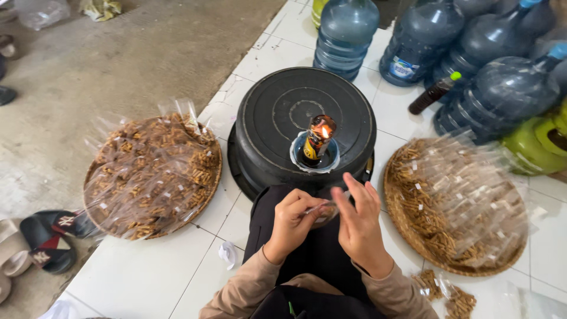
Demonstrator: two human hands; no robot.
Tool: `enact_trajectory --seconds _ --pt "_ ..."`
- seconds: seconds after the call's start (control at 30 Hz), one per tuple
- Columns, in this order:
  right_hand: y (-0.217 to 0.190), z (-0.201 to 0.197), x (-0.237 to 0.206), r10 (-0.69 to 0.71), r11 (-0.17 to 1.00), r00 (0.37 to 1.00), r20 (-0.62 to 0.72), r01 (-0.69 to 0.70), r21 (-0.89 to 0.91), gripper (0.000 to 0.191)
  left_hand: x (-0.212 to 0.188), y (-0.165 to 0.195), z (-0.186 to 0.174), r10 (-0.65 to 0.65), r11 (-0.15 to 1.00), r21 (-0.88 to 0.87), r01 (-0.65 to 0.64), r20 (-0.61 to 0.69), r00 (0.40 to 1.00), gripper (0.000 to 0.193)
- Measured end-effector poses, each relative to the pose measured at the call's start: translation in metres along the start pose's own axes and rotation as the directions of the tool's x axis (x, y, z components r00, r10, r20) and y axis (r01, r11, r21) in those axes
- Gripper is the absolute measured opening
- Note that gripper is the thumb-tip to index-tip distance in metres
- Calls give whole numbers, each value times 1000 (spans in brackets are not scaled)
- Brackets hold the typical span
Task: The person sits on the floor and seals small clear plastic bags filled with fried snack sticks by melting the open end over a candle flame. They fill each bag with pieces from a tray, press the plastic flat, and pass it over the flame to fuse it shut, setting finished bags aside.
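My left hand [292, 221] and my right hand [360, 221] meet over my lap, both pinching a small clear plastic packet [325, 211] of brown snack sticks. Just beyond them a small bottle lamp [318, 139] burns with an open flame, standing in a pale blue dish [298, 159] on top of an upturned black basin [277, 112]. A round woven tray [212, 177] at my left is heaped with filled clear packets. Another woven tray [401, 212] at my right holds more packets of the same sticks.
Several large blue water jugs [345, 32] stand at the back, with a dark bottle [434, 93] and green containers [534, 142] at right. Sandals [47, 236] lie at the tile edge on the left. A crumpled white scrap [227, 254] and loose packets [443, 292] lie on the tiles.
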State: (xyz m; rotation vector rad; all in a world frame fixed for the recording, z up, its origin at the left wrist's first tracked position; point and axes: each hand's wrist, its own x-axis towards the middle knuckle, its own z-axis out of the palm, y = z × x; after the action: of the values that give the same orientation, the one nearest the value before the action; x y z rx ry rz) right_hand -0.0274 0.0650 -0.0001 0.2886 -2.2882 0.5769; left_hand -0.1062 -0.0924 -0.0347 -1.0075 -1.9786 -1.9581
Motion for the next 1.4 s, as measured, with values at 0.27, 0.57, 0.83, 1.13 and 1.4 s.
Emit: enact_trajectory --seconds 0.27,0.57,0.83,1.13,1.4 --pt "29 21 -23 137 975 987 88 -150 163 40 -32 -23 -3 -131 991 49 128 64 989 17" --pt "62 48 -53 360 726 821 444 -545 419 17 -55 -39 -17 -300 953 77 293 121 946 30" --pt "71 72 -61 305 723 832 463 -519 457 13 -45 -36 -22 -82 969 237 69 43 996 20" --pt "56 88 -79 418 504 750 513 -661 555 43 -46 -28 -21 -232 851 510 129 144 962 13" --pt "72 80 -108 432 398 665 609 -747 532 21 -47 -16 -23 -291 846 509 156 198 936 16"
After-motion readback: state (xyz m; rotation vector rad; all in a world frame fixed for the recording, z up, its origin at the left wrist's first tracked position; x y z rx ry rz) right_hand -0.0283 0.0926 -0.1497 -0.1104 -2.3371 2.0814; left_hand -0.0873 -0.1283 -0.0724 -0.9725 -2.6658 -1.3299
